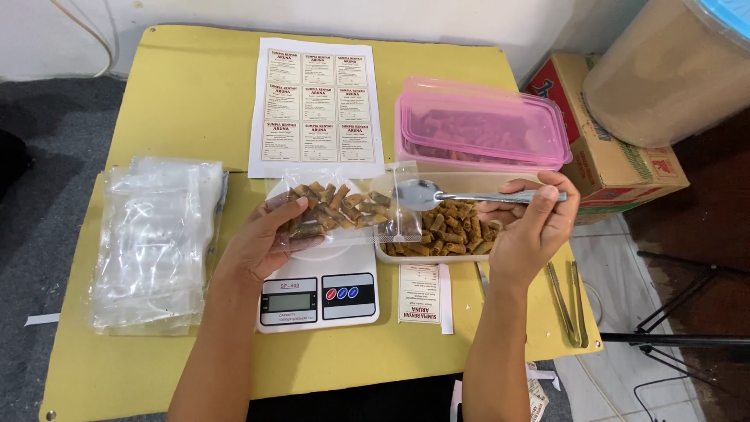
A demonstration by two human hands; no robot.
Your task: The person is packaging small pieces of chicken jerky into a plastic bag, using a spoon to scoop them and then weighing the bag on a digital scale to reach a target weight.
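While the left hand (262,242) steadies a clear plastic pouch (340,209) lying over the platform of a white kitchen scale (319,293), the right hand (531,223) holds a metal spoon (422,194) level at the pouch's open mouth. The pouch is already partly filled with small brown rolled snacks; by appearance the filling is under way rather than finished, since the bag is unsealed and the clear tray (445,230) beside it holds many more rolls. The left fingers curl around the closed end of the pouch, thumb on top, pinching it loosely. The right fingers are pressed together around the spoon's handle, the bowl appearing empty. A stack of empty pouches (152,242) lies on the yellow table (195,94) at left; a label sheet (316,105), a pink lidded box (480,125) and tongs (566,301) lie nearby.
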